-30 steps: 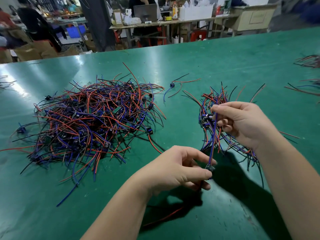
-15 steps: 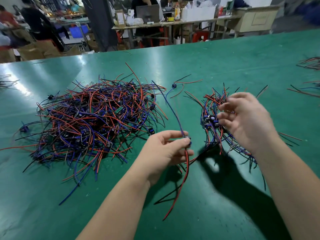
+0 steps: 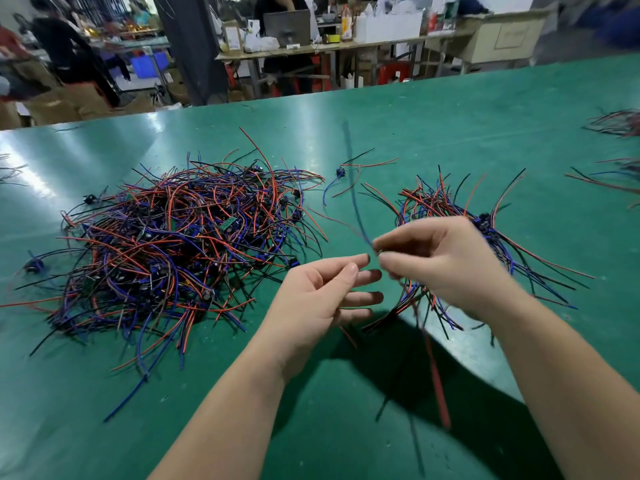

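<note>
Harness moved from left hand, now open and empty, into a fingertip pinch of right hand just beside it; I'd worry whipping leads snag the bundle behind and pull free.

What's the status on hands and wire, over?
Left hand open, fingers relaxed. Right hand pinches the wire piece, leads blurred. Nothing between the hands; loose pile sits left.

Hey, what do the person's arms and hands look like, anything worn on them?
The left forearm and right forearm are bare, no sleeves in view. The left hand and right hand wear no gloves; no ring, watch or wristband shows.
</note>
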### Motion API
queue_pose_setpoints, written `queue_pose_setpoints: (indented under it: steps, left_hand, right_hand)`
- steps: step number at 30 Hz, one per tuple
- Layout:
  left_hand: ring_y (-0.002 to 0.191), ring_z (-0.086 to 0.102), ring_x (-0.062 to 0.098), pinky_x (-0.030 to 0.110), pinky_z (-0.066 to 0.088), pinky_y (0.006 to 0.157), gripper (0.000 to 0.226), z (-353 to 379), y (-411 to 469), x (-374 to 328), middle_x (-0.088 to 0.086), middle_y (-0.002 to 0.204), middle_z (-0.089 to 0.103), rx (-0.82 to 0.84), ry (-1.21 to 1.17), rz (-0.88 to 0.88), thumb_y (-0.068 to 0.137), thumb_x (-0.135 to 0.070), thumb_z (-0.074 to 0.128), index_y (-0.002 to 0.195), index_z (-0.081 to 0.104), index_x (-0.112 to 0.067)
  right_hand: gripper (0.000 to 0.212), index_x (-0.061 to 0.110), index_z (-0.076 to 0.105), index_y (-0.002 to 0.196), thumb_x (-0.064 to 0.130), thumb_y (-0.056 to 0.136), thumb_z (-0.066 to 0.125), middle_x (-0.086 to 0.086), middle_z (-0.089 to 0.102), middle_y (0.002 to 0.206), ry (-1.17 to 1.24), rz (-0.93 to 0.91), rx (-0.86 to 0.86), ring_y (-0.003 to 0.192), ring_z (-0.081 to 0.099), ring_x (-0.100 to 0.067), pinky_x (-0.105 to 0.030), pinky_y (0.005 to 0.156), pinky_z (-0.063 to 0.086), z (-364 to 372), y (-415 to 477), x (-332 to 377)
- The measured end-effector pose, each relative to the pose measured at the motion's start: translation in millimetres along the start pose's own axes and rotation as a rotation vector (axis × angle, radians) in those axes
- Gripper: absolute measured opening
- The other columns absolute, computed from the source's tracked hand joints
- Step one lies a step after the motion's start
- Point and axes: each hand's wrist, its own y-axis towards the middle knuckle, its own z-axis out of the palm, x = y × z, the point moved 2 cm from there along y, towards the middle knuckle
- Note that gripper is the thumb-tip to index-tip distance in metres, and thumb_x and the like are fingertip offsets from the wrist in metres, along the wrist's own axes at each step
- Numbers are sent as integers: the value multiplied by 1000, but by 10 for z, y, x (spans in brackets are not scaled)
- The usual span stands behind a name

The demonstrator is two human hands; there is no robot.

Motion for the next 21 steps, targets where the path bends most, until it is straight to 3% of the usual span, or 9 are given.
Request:
queue_pose_setpoints:
  steps: [4,7,10,12,15,18,21]
  left_hand:
    - [73,72,16,23,57,60,18,-50,9,-13,4,89,75,-59,-24,-26,98,-10,48,99,66,-12]
    - [68,70,11,21,56,62,17,-174,40,-37,6,86,75,-252,70,0,95,-5,52,96,68,-11]
    - [65,61,7,22,49,69,19,-417,58,-99,-5,88,72,-546,721,222,88,-9,58,95,72,-20]
    - [74,58,16,29,48,80,24,-532,37,-128,-4,101,70,-631,1081,300,86,-15,58,104,72,-21]
    - [111,54,27,42,44,96,36,-608,65,-67,-1,127,61,-585,1318,171,87,-24,56,122,64,-21]
    - [119,50,22,38,38,95,41,-591,121,49,-6,133,54,-453,1509,56,91,-33,51,132,54,-32]
    - [121,47,19,37,34,96,40,-604,155,123,-7,131,52,-431,1510,58,94,-41,49,132,52,-33]
  right_hand:
    - [20,20,73,74,1,74,74,0,73,68,117,34,-405,61,65,-11,-26,67,55,-421,84,-60]
    - [21,29,70,70,9,75,74,14,68,58,-159,60,-557,55,61,3,-12,61,51,-702,77,-140]
    - [9,21,74,77,12,73,74,6,65,65,-535,203,-515,61,59,-6,-19,64,44,-805,82,-292]
    - [5,15,72,73,12,72,76,-5,65,68,-696,304,-460,69,57,-19,-23,67,36,-826,100,-393]
    - [14,16,67,65,16,72,79,-3,58,60,-788,439,-337,67,51,-23,-25,62,33,-795,123,-484]
    - [16,18,67,64,20,76,77,-6,60,63,-806,461,-303,67,48,-22,-26,62,35,-767,137,-519]
    - [20,13,72,67,27,81,72,-12,66,68,-855,472,-256,61,47,-23,-28,60,36,-723,131,-528]
